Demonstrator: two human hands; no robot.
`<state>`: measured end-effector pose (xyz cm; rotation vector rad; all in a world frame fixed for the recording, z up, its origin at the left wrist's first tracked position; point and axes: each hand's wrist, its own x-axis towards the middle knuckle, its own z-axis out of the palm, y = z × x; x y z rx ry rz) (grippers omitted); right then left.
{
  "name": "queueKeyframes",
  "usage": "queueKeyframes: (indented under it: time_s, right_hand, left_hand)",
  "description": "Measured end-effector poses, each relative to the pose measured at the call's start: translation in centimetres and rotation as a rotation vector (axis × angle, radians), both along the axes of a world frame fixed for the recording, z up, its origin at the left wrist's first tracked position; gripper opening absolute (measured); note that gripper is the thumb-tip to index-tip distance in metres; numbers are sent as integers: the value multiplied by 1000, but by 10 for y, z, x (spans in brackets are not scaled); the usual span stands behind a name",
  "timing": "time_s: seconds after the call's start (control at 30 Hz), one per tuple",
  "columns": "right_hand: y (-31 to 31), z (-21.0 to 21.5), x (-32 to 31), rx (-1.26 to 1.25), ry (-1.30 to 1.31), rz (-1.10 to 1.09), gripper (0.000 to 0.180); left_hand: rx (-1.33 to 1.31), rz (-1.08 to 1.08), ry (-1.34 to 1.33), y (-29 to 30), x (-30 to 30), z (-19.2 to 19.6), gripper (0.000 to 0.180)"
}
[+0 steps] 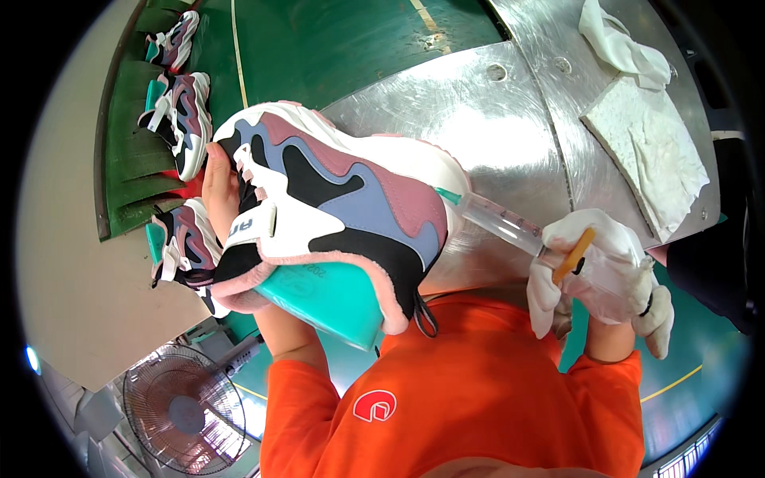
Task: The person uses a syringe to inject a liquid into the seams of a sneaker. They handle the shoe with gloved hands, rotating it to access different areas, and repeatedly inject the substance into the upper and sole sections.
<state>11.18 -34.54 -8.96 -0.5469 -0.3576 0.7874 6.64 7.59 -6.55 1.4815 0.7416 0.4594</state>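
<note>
My bare left hand is wrapped round a sneaker from its toe side, with part of the hand hidden behind it. The sneaker is white, mauve, blue and black, lined in pink plush, and a teal shoe last fills its opening. In a white glove, my right hand is closed round a clear syringe. Its green tip meets the sneaker near the heel, by the edge of the white sole. A short orange stick-like piece also shows between the gloved fingers; its kind is unclear.
Several similar sneakers stand in a row on the left, on a green strip. Beyond my hands is a metal bench, with a white pad and crumpled cloth on its right. A fan stands lower left.
</note>
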Motion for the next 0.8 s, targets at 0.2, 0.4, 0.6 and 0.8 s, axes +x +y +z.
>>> queueKeyframes:
  time_s: [0.2, 0.4, 0.6, 0.8]
  right_hand:
    - [9, 15, -1, 45, 265, -79, 41]
    - [1, -4, -8, 25, 222, -133, 51]
    - [2, -15, -14, 32, 227, -166, 61]
    - [0, -19, -20, 38, 215, -180, 72]
  left_hand:
    - [314, -333, -130, 2, -12, 6, 27]
    - [784, -830, -279, 21, -8, 30, 25]
    - [887, -1222, 23, 4, 11, 22, 28]
    - [729, -878, 38, -2, -21, 22, 32]
